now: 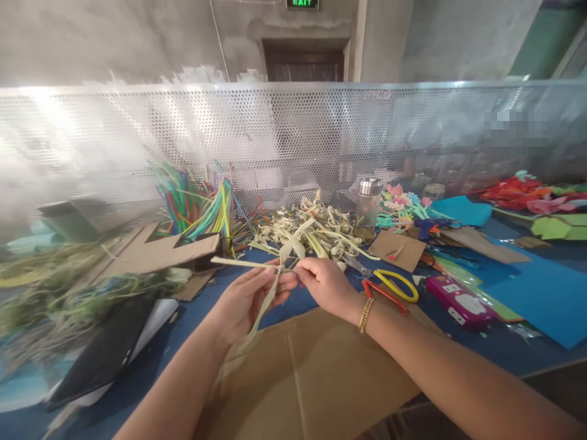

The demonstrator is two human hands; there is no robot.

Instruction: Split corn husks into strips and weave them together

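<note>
Knotted pale strips (285, 253), long axis steeply down-left, one end straight left, apparently between both hands' pinching fingers (309, 269)

Open lane low over flat cardboard sheet (330, 379), nearer than left hand (247, 296) and right hand (326, 286) — beyond, pale strip heap (312, 229), bottle (368, 209) block; right, scissors (372, 274), purple case (461, 300).

Glare whitens the left of the perforated panel (293, 122); soft shadows darken the cardboard sheet (339, 366). Blur smears the left side, and pixelation masks a far right patch.
</note>
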